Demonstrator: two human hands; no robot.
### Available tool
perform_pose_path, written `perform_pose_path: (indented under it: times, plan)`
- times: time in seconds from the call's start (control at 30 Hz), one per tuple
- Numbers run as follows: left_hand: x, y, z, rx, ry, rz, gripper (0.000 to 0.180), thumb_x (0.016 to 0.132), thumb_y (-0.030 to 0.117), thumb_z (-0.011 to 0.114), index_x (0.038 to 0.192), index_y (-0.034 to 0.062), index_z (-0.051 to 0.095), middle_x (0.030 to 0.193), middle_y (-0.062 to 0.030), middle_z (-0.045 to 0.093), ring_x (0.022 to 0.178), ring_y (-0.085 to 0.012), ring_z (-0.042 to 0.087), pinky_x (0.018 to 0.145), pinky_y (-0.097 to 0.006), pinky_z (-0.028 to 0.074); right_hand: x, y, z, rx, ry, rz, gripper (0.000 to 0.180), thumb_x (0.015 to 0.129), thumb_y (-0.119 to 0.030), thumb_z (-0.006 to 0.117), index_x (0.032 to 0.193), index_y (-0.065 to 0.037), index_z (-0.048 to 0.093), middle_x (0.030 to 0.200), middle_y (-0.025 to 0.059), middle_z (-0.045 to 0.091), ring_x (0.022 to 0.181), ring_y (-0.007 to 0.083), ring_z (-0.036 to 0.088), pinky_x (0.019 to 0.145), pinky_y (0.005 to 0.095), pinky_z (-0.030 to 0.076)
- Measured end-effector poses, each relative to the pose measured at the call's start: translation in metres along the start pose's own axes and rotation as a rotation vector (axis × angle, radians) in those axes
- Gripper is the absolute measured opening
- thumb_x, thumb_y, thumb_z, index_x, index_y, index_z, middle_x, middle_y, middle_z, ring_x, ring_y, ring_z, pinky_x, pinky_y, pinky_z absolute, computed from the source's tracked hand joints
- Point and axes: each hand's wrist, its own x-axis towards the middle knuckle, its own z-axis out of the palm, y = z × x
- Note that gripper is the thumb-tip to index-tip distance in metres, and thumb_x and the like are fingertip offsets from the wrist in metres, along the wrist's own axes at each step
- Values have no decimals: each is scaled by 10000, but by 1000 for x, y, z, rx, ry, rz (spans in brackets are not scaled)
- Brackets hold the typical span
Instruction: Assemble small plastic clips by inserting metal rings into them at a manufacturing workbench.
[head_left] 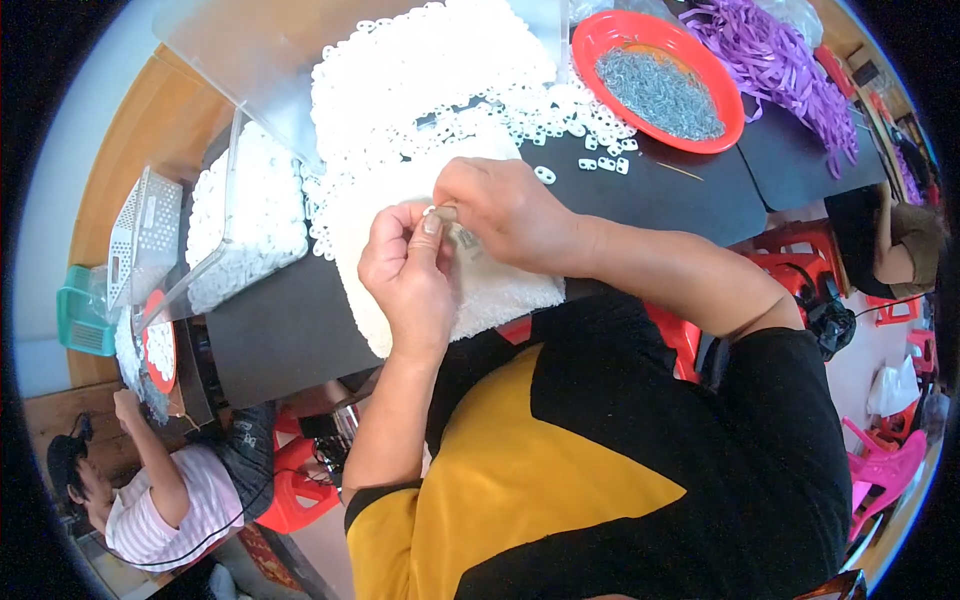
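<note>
My left hand [412, 285] is closed, thumb against forefinger, on a small white piece [430, 210] that is mostly hidden by the fingertips. Right beside it, my right hand [510, 215] is also pinched, its fingertips meeting the left thumb; what they grip, if anything, is hidden. Both hands are above a fluffy white towel [390, 318] on the black table [275, 315]. Beyond the towel, many small white plastic pieces with holes [430, 75] lie heaped, and several loose ones [605, 163] are scattered to the right.
A red oval basin [728, 122] of small grey, shiny bits [660, 92] stands far right, near purple straps [775, 75] and a thin stick [680, 171]. A clear bin [235, 190] holds white pieces at left. Another person [185, 500] works lower left; one more [905, 245] sits right.
</note>
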Motion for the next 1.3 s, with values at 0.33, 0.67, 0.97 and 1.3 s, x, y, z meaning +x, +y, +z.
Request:
perform_pose_path:
  times: [0.33, 0.67, 0.97, 1.3]
  plan:
    - [4, 1, 0, -40, 0, -12, 48, 929, 31, 570, 883, 26, 584, 682, 12, 546, 525, -36, 433, 464, -172, 330, 6, -10, -20, -268, -119, 108, 145, 817, -73, 579, 961, -62, 588, 873, 112, 625, 817, 329, 619, 685, 423, 493]
    - [2, -1, -2, 37, -44, 42, 74, 941, 70, 562, 881, 36, 589, 662, 18, 552, 495, -40, 433, 427, -182, 327, 6, -27, -22, -382, -262, 107, 160, 768, -40, 578, 928, -52, 571, 859, 122, 617, 817, 325, 622, 660, 428, 482]
    - [0, -1, -2, 129, -44, 53, 76, 930, 18, 557, 856, 18, 575, 672, 24, 518, 547, -36, 423, 484, -188, 347, 1, -21, -13, -369, -210, 129, 138, 760, -40, 573, 898, -43, 561, 830, 131, 609, 803, 335, 616, 655, 428, 479]
    - [6, -12, -1, 103, -47, 72, 74, 910, -15, 565, 848, 20, 585, 690, 10, 545, 570, -40, 450, 490, -197, 355, -9, -7, 4, -255, 21, -28, 107, 705, -55, 594, 786, -51, 524, 741, 134, 557, 714, 360, 583, 608, 451, 466]
